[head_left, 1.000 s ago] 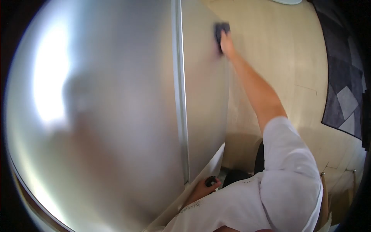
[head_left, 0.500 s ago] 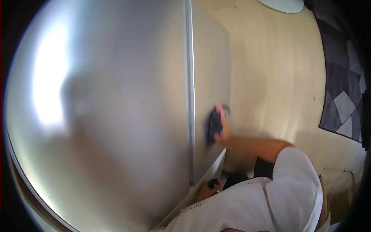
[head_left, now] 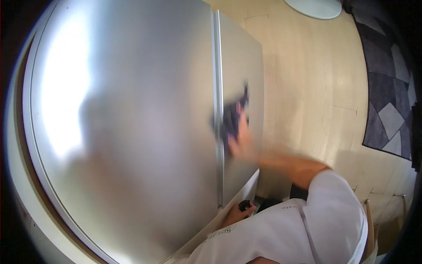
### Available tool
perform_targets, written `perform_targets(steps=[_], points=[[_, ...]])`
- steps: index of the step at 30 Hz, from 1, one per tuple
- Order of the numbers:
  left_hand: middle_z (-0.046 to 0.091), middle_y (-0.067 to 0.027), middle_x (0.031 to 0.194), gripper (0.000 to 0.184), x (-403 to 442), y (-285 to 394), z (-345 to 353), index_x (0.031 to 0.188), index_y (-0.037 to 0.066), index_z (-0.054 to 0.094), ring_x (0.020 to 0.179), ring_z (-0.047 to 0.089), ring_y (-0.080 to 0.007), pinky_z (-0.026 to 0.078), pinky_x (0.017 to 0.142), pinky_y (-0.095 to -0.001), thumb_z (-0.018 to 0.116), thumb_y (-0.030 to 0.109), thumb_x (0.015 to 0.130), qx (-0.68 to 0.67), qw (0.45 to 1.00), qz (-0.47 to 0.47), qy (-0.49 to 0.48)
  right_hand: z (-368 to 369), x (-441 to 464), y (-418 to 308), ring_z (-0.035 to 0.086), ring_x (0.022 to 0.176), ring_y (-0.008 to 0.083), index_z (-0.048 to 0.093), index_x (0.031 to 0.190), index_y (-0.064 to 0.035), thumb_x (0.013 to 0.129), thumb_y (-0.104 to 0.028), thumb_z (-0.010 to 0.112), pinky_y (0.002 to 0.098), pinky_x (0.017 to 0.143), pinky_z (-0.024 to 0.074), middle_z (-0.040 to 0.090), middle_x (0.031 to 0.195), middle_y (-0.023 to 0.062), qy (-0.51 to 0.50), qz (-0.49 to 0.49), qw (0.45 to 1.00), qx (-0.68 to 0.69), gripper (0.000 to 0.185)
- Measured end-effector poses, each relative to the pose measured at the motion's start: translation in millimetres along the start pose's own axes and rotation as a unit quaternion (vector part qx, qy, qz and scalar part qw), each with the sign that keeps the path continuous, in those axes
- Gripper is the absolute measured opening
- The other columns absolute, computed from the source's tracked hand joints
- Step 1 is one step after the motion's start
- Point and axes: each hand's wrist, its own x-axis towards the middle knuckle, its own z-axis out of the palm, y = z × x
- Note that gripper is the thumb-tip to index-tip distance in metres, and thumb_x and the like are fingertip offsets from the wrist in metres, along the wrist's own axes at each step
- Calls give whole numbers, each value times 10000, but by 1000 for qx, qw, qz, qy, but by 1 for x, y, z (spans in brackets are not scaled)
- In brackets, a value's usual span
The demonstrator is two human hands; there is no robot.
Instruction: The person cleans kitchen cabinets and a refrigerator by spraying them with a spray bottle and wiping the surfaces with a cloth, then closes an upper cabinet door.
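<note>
My right hand presses a dark cloth against the lower door of a brushed-metal refrigerator. Part of the cloth reaches over the seam beside the large upper door. Hand and cloth are both smeared by motion. Low in the view, close to my body, my left hand is closed around a small black object. Only the dark top of it shows, so its kind is unclear.
A pale wood floor lies right of the refrigerator. A grey patchwork rug spreads at the far right, and a white round object sits at the top. Wooden chair parts stand behind my right arm.
My right hand has swept the cloth leftward and up, from the lower door to the seam. My left hand stays nearly in place. The view has shifted slightly.
</note>
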Motion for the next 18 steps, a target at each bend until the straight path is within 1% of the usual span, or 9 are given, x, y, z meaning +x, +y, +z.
perform_targets(steps=[3, 6, 8, 11, 13, 14, 15, 16, 18], points=[[578, 8, 691, 315, 7, -11, -3, 911, 64, 642, 657, 521, -92, 430, 612, -269, 723, 350, 807, 16, 999, 36, -4, 18, -102, -30, 95, 1377, 477, 63, 1407, 118, 715, -164, 591, 545, 1116, 54, 118, 1475, 318, -70, -19, 997, -2, 915], [572, 10, 692, 310, 3, -2, -4, 901, 61, 647, 667, 518, -110, 431, 628, -281, 723, 346, 805, 28, 999, 29, -8, 15, -31, -55, 103, 1381, 461, 86, 1409, 109, 731, -167, 586, 523, 1122, 76, 140, 1477, 301, 35, 86, 995, 33, 887], [569, 12, 689, 307, 2, -1, -4, 895, 62, 648, 665, 515, -112, 429, 626, -283, 721, 347, 806, 24, 999, 24, -3, 10, 36, -25, 123, 1382, 443, 108, 1412, 103, 753, -174, 579, 489, 1129, 104, 163, 1475, 288, 100, 67, 993, 20, 856], [565, 17, 685, 297, 4, -4, 1, 890, 69, 647, 656, 506, -98, 420, 609, -274, 716, 347, 813, 0, 999, 40, 8, -27, 180, 20, 289, 1298, 442, 252, 1366, 85, 774, -217, 558, 466, 1101, 223, 332, 1371, 295, 151, 5, 987, -51, 732], [562, 22, 682, 280, -3, 4, 4, 886, 77, 646, 647, 499, -87, 413, 595, -267, 713, 341, 818, -28, 999, 36, 15, -55, 259, 22, 367, 1241, 420, 303, 1327, 85, 755, -246, 571, 436, 1055, 308, 407, 1302, 291, 167, 73, 983, -22, 713], [560, 24, 678, 273, -1, 4, 5, 886, 81, 645, 642, 494, -81, 408, 588, -264, 714, 336, 819, -21, 999, 44, 14, -62, 283, 17, 559, 946, 329, 460, 1177, 6, 851, -246, 530, 386, 878, 432, 582, 1030, 183, 215, 35, 974, -58, 418], [557, 27, 675, 266, 0, 2, 4, 886, 85, 644, 637, 490, -75, 404, 581, -261, 715, 332, 819, -13, 999, 51, 15, -69, 301, 19, 528, 1118, 346, 418, 1308, 21, 896, -284, 528, 399, 935, 426, 554, 1194, 231, 206, 92, 966, -126, 524], [555, 29, 671, 258, 0, 2, 3, 886, 88, 643, 633, 485, -70, 400, 574, -258, 716, 327, 820, -5, 998, 57, 15, -80, 316, 21, 416, 1236, 431, 301, 1375, 24, 893, -315, 521, 431, 1036, 333, 476, 1296, 269, 148, 155, 975, -64, 629], [553, 29, 666, 254, -3, 8, 2, 880, 86, 643, 630, 488, -70, 401, 575, -258, 720, 320, 817, -16, 1000, 7, 17, -76, 308, 27, 398, 1251, 422, 293, 1385, 17, 912, -319, 485, 416, 1057, 309, 458, 1315, 271, 184, 54, 979, -76, 611]])
